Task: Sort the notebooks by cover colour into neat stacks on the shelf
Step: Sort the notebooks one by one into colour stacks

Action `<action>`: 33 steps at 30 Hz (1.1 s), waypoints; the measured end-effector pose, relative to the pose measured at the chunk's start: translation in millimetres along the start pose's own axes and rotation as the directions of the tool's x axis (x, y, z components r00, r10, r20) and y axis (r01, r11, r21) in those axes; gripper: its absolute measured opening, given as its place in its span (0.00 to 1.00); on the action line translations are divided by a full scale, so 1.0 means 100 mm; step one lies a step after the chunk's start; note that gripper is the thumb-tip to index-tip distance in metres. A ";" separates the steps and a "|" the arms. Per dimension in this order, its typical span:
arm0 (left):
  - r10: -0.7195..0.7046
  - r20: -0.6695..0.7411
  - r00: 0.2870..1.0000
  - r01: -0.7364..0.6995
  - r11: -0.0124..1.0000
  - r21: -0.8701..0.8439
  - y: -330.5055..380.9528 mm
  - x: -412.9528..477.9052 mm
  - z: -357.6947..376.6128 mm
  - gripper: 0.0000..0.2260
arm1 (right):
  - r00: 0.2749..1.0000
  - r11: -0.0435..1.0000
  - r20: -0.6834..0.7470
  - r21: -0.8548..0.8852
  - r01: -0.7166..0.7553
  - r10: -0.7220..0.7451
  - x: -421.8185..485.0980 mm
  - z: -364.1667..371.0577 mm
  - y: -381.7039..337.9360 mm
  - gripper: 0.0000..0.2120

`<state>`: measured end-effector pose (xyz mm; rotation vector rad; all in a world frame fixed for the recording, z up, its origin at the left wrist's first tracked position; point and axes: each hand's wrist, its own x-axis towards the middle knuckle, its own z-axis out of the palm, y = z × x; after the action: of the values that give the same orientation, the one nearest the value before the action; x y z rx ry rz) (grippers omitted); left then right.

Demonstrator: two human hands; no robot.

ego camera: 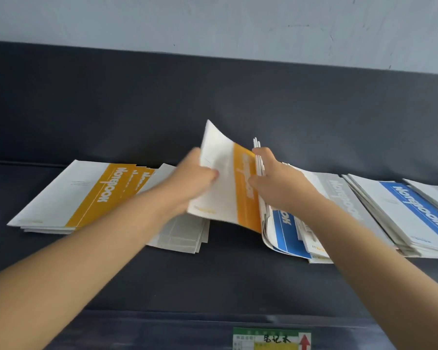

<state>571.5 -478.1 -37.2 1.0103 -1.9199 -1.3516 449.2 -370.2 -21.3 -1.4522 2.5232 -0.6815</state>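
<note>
My left hand (196,174) grips a white notebook with an orange band (228,183), lifted and tilted off the mixed pile. My right hand (271,178) pinches the raised edges of several notebooks (259,162) in that pile, where a blue-banded one (286,231) shows underneath. A stack of orange-banded notebooks (86,195) lies at the left of the dark shelf (213,281). Face-down pale notebooks (182,236) lie under my left forearm. A grey-banded notebook (339,193) sits right of my right hand, and a blue-banded stack (415,215) lies at the far right.
The shelf's dark back panel (213,97) rises behind the notebooks, with a pale wall above it. A green and yellow price label (271,338) with a red arrow sits on the shelf's front lip.
</note>
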 end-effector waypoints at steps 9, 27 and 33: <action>-0.058 -0.224 0.973 0.037 0.995 -0.097 -0.17 -0.08 -1.35 0.07 | 0.985 0.938 0.169 -0.333 0.096 -0.041 0.05 0.66 -0.19 0.28; -0.241 -0.015 0.970 0.237 0.939 0.248 -1.11 -0.05 -2.56 0.07 | 0.940 0.927 0.221 -0.217 0.307 -0.260 0.23 1.34 -1.59 0.27; -0.267 0.136 0.954 0.241 0.953 0.186 -1.17 0.11 -2.46 0.16 | 0.931 0.896 0.319 -0.340 0.287 -0.177 0.27 1.70 -1.91 0.33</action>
<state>791.1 -636.2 -68.9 1.3056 -2.1072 -1.4693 643.7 -527.0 -82.7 -1.8487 2.3632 0.0118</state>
